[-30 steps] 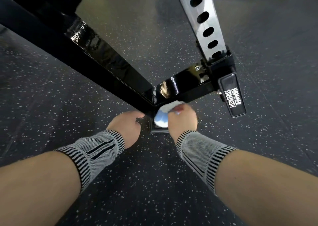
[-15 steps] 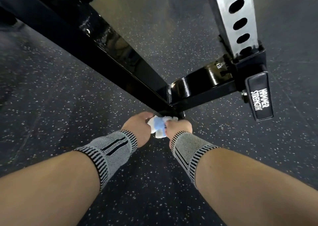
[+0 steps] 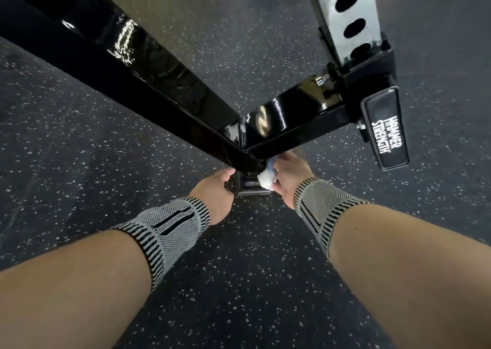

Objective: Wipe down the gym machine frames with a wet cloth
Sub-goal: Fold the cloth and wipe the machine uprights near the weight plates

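Pinching the cloth [image 3: 266,179] against the black frame [image 3: 170,88] corner, the right hand [image 3: 288,180] has a closed grip; just left, the left hand [image 3: 216,194] curls round the frame's foot.

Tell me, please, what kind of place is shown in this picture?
Most likely a gym. A glossy black steel machine frame carries a black end cap printed "Hammer Strength", a silver upright with oval adjustment holes rises from it, and the floor is dark speckled rubber.

Dim, even light; white glare streaks on the glossy black steel frame beam [image 3: 148,64], wide-angle bending and soft blur beyond it.
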`<state>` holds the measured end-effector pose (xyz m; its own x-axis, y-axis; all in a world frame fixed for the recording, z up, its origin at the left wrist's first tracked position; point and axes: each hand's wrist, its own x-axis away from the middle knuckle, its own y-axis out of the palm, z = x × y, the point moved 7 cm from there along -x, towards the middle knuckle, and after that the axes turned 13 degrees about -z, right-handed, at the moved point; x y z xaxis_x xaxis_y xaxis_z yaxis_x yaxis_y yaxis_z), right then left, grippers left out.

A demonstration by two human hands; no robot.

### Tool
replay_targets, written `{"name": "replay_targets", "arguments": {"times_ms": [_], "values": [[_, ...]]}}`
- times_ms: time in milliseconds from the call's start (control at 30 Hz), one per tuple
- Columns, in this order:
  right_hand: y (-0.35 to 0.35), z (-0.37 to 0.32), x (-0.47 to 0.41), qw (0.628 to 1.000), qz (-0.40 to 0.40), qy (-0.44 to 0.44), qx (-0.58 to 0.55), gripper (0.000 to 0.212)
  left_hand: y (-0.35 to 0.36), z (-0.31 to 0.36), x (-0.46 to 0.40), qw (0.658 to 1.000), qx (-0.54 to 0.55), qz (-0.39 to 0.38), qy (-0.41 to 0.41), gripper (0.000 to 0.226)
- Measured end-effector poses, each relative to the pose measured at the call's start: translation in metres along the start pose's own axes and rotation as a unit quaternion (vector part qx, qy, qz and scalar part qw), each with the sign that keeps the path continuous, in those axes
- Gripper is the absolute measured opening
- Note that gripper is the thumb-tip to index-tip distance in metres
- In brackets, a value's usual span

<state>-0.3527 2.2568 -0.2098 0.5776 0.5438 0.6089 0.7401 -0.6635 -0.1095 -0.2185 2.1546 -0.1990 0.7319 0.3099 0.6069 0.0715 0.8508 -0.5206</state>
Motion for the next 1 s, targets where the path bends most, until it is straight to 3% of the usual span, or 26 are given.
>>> {"name": "replay_targets", "arguments": {"times_ms": [100,233,333,433,600,767,933,1000], "values": [[0.010,0.018,0.017,1.000,-0.014,0.025,0.004,0.035,0.001,0.005,0.001,1.000,-0.003,0.012,-0.007,0.060],[0.063,0.018,0.023,0.995,-0.092,0.017,-0.030,0.031,-0.004,0.009,0.001,0.998,0.002,0.061,-0.033,0.034],[0.072,-0.002,0.023,0.996,-0.043,-0.010,0.081,0.032,-0.020,-0.005,0.009,0.991,0.029,0.106,-0.082,0.039],[0.057,0.000,0.030,0.985,0.006,0.014,0.173,0.034,-0.029,-0.018,0.019,0.990,0.047,0.098,-0.088,0.050],[0.044,-0.009,0.053,0.990,0.008,0.012,0.138,0.034,-0.032,-0.015,0.034,0.993,0.080,0.073,-0.046,0.048],[0.083,-0.009,0.067,0.997,-0.070,0.000,-0.045,0.016,-0.037,-0.005,0.054,0.995,0.066,0.060,-0.039,0.036],[0.130,-0.029,0.086,0.984,-0.158,-0.017,-0.075,0.025,-0.061,-0.033,0.113,0.980,0.084,0.158,-0.083,0.013],[0.167,-0.033,0.101,0.970,-0.222,-0.009,-0.103,0.026,-0.073,-0.056,0.149,0.964,0.101,0.217,-0.116,0.020]]}}
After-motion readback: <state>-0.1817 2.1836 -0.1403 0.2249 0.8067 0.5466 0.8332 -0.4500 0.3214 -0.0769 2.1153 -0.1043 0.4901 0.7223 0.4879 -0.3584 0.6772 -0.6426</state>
